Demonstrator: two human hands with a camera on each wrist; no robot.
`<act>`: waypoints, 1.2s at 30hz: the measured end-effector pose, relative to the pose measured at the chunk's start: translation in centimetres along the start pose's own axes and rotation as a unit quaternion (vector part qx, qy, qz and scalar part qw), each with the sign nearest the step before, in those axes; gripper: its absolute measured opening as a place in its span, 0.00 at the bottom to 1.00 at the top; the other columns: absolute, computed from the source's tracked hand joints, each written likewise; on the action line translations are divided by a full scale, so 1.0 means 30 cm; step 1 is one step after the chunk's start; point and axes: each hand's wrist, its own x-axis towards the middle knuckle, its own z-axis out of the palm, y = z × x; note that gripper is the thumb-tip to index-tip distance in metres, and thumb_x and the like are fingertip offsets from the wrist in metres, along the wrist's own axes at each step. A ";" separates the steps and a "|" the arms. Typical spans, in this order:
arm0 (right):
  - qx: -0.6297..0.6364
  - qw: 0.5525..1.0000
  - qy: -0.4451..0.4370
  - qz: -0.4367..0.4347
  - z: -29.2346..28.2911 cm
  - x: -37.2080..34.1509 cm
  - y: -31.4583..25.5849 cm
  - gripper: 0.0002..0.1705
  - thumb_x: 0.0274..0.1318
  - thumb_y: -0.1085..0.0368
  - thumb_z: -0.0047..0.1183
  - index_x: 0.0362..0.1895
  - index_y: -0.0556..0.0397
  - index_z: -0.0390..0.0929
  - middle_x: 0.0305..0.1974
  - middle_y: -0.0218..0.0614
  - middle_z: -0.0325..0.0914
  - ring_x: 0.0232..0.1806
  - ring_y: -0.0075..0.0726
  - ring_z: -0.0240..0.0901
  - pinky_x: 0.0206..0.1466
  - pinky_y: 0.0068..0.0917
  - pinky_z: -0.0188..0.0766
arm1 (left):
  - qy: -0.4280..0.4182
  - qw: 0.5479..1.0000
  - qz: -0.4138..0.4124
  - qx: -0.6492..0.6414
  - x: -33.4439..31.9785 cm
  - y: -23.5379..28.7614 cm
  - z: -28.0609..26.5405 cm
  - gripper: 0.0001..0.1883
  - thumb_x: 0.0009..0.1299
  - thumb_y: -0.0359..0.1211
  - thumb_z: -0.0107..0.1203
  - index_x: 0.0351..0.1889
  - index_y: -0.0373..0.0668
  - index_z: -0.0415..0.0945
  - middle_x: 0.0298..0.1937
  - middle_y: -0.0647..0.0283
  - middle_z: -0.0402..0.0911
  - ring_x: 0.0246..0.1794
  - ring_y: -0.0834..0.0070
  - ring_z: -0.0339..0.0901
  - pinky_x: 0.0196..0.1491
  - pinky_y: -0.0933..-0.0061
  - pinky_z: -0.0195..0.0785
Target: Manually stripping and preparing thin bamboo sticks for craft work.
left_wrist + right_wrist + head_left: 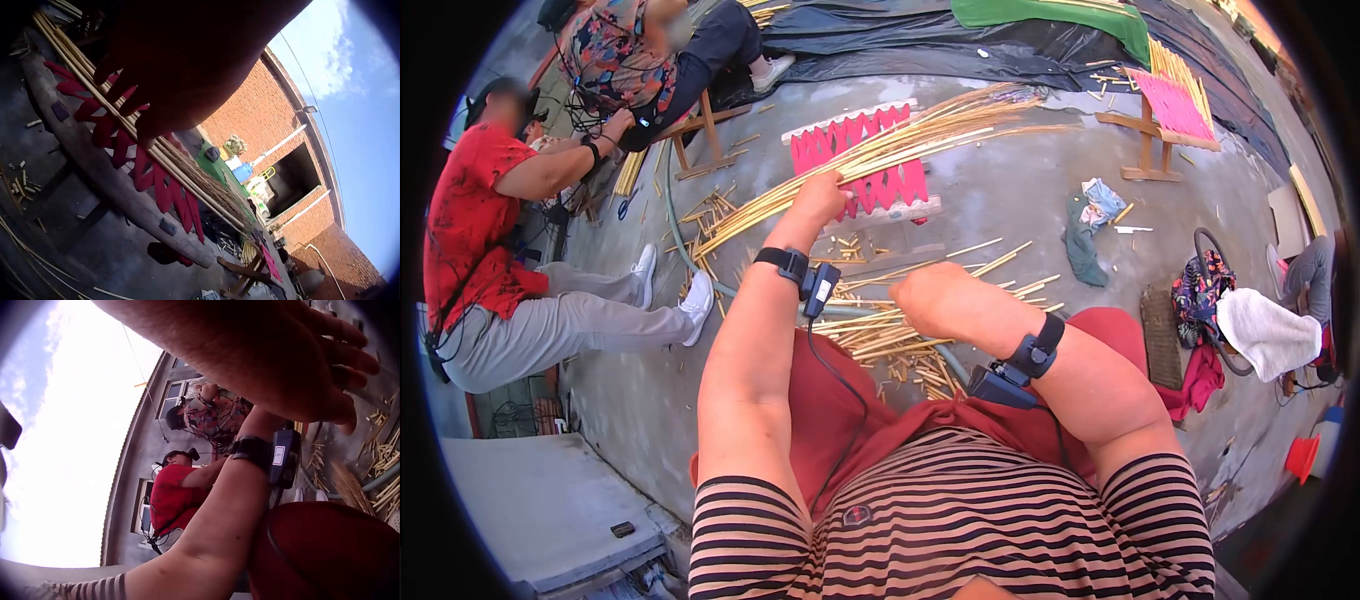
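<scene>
My left hand lies over a long bundle of pale, thin stalks, fingertips spread along them in the left wrist view. The stalks rest crosswise on a low wooden frame laced with pink zigzag bands; their brushy ends point to the far right. My right hand hovers nearer my body above loose stalks on the ground. In the right wrist view its fingers are loosely extended, holding nothing. Short cut pieces lie scattered below it.
A person in red sits at left, feet near a grey hose; another sits behind. A pink-topped wooden stand holds stalks at back right. Cloths lie on the ground at right, beside a bag and white towel.
</scene>
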 end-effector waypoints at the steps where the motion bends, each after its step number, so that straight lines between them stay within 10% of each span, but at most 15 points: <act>1: 0.001 1.000 -0.002 0.002 -0.010 -0.004 -0.004 0.13 0.48 0.67 0.49 0.40 0.53 0.78 0.38 0.45 0.79 0.43 0.48 0.76 0.43 0.40 0.74 | 0.034 0.998 0.044 0.034 0.000 -0.028 0.044 0.16 0.58 0.34 0.59 0.44 0.41 0.77 0.42 0.55 0.79 0.44 0.61 0.76 0.47 0.62 0.67; 14: -0.008 1.000 0.006 -0.016 0.064 0.056 -0.008 0.13 0.49 0.65 0.48 0.39 0.55 0.75 0.35 0.47 0.78 0.41 0.51 0.75 0.44 0.43 0.71 | 0.175 0.954 0.094 0.224 -0.028 -0.026 0.127 0.09 0.59 0.31 0.49 0.35 0.43 0.77 0.37 0.57 0.77 0.43 0.60 0.74 0.41 0.57 0.70; 23: 0.110 0.967 0.211 0.088 -0.105 0.013 0.101 0.21 0.51 0.57 0.54 0.47 0.55 0.72 0.33 0.46 0.79 0.34 0.46 0.78 0.35 0.38 0.73 | 0.323 0.916 0.235 -0.026 -0.134 0.100 -0.061 0.02 0.61 0.29 0.50 0.28 0.41 0.70 0.27 0.57 0.74 0.33 0.58 0.74 0.35 0.59 0.66; 29: 0.703 0.593 0.391 0.019 -0.208 0.001 0.182 0.19 0.61 0.55 0.47 0.48 0.56 0.69 0.24 0.31 0.71 0.14 0.17 0.61 0.16 0.15 0.58 | 0.282 0.899 0.312 -0.123 -0.274 0.094 -0.197 0.06 0.59 0.26 0.55 0.33 0.39 0.70 0.27 0.54 0.75 0.30 0.56 0.74 0.34 0.64 0.68; 36: 0.646 0.523 0.553 -0.044 -0.247 -0.047 0.256 0.12 0.63 0.58 0.45 0.40 0.54 0.70 0.23 0.28 0.69 0.15 0.16 0.59 0.17 0.14 0.56 | 0.259 0.929 0.263 -0.039 -0.371 -0.074 -0.272 0.08 0.59 0.27 0.54 0.36 0.40 0.72 0.29 0.54 0.76 0.31 0.56 0.75 0.34 0.63 0.68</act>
